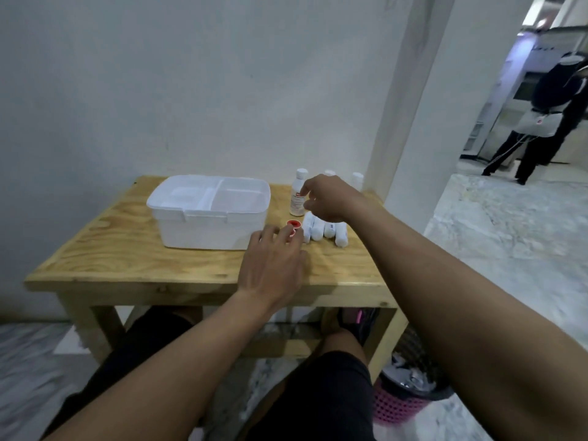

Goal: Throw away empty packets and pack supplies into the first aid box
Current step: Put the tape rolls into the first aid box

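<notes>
Upright white bottle on desk, right of closed first aid box. Right hand nearest, grip apart around bottle's right side. Left hand open, fingertips at red-capped item.

Nothing could truly be read. The white bottle, at about two o'clock from the white box, carried a small red label patch with print too blurred to make out.
</notes>
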`<state>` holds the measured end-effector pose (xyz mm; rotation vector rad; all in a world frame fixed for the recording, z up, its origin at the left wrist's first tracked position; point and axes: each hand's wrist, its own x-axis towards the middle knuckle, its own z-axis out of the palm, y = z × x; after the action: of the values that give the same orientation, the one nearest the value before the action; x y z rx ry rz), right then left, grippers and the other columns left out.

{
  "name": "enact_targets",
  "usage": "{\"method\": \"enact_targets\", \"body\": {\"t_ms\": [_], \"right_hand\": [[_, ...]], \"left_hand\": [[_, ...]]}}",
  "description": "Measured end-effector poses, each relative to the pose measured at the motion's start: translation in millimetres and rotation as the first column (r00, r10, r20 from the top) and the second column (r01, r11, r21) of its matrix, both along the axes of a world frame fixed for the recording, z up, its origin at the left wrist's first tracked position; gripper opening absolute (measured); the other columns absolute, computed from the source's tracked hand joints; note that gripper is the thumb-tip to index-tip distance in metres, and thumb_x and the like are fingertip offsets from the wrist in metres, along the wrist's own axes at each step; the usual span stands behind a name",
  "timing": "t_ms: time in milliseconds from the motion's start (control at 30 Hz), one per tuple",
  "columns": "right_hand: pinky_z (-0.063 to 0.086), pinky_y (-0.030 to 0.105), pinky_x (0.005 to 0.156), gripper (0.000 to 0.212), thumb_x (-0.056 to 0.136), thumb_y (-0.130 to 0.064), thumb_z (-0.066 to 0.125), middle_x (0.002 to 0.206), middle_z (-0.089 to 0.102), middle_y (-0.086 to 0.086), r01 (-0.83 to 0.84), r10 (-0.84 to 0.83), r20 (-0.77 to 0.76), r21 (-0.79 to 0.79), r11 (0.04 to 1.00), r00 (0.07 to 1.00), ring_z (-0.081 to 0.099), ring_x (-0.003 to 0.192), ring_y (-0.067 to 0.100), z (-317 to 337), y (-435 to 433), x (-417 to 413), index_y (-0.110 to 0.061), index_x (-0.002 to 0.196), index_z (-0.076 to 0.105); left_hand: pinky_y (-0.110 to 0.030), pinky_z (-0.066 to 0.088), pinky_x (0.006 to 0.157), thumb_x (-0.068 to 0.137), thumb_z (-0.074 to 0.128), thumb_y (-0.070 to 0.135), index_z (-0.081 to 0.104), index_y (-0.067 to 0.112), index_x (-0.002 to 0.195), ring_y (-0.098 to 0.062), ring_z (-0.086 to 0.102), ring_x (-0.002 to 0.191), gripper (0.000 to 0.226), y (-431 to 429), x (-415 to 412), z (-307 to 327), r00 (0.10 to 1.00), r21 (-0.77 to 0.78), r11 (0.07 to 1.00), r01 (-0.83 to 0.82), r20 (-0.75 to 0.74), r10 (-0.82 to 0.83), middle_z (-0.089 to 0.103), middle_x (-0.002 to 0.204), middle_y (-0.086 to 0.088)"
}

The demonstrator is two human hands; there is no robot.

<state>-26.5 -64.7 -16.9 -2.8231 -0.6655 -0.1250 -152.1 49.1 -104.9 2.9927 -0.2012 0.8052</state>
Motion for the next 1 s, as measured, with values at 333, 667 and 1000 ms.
{"method": "enact_targets", "body": {"t_ms": [333,667,1000], "right_hand": [[0.048,0.03,0.086,0.033,0.092,-0.024,0.061,0.121,0.069,0.005,-0.152,0.146,-0.062,-0.107,0.983,0.987,0.061,0.113,0.023,-19,9,30,-0.017,0.124,0.068],[0.055,0.037,0.085,0.023,0.089,-0.024,0.065,0.098,0.074,0.005,-0.248,0.203,-0.197,-0.242,0.938,0.959,0.066,0.095,0.024,-22,20,47,-0.019,0.109,0.077],[0.051,0.029,0.075,0.033,0.081,-0.026,0.077,0.102,0.069,-0.002,-0.255,0.229,-0.155,-0.185,0.949,0.961,0.062,0.092,0.017,-35,24,60,-0.028,0.115,0.074]], "left_hand": [[-0.037,0.038,0.075,0.081,0.069,0.014,0.071,0.018,0.111,-0.028,0.056,0.096,0.031,-10,24,6,0.978,0.209,0.962,-0.178,-0.071,0.197,0.073,0.102,-0.002],[-0.037,0.036,0.088,0.091,0.061,0.013,0.059,0.017,0.127,-0.029,0.049,0.116,0.037,-16,41,7,0.954,0.26,0.938,-0.23,-0.131,0.27,0.062,0.121,-0.005],[-0.036,0.036,0.083,0.086,0.065,0.008,0.054,0.017,0.13,-0.029,0.055,0.113,0.045,-19,40,8,0.943,0.243,0.94,-0.238,-0.175,0.284,0.067,0.116,-0.006]]}}
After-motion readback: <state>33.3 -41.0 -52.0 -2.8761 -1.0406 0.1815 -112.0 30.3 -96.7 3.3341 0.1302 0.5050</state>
